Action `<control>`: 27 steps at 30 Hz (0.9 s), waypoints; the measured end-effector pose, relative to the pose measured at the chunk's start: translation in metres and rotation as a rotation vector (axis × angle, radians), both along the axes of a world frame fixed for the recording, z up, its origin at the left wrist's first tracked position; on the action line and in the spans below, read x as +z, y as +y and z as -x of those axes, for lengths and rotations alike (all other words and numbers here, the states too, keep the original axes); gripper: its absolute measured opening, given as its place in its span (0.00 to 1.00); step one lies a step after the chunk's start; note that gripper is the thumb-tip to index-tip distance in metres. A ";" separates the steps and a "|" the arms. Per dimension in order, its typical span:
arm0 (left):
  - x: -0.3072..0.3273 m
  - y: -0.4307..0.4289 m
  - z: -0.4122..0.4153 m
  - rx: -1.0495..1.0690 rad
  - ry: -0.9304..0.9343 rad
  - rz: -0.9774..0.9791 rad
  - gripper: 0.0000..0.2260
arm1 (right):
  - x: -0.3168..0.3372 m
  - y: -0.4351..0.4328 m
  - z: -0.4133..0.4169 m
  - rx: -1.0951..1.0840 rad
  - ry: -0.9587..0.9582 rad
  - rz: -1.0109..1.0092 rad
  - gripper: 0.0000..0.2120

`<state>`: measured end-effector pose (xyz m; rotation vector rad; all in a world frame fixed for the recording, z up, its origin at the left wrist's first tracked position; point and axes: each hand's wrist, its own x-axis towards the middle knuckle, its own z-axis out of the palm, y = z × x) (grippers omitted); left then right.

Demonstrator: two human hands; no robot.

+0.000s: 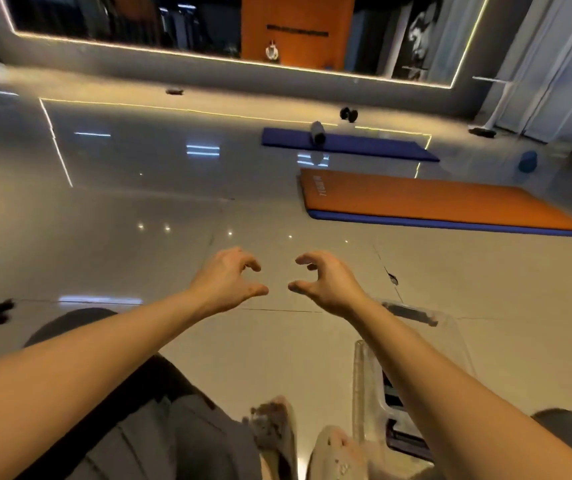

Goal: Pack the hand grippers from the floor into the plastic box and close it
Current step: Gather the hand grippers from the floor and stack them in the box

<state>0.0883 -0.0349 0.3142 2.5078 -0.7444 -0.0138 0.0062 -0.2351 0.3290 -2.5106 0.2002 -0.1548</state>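
Clear plastic box (367,382); glossy tiled floor (139,202).

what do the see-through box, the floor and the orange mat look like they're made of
Box: clear glossy plastic; its walls are see-through. Floor: polished tile or stone, likely; it mirrors lights and has thin joints. Orange mat: matte, probably foam, blue layer underneath.

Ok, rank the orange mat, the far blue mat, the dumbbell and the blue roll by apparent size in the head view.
1. orange mat
2. far blue mat; farther off, so true size unsure
3. blue roll and dumbbell look alike, unranked
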 end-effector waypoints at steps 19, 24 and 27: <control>0.042 0.489 -0.143 0.534 0.185 -0.146 0.16 | -0.032 0.430 -0.256 0.633 0.120 0.000 0.21; -0.010 0.615 -0.170 0.742 0.203 -0.165 0.15 | -0.074 0.547 -0.323 0.713 0.149 0.019 0.21; -0.057 0.667 -0.185 0.869 0.250 -0.126 0.15 | -0.109 0.598 -0.358 0.754 0.167 0.032 0.21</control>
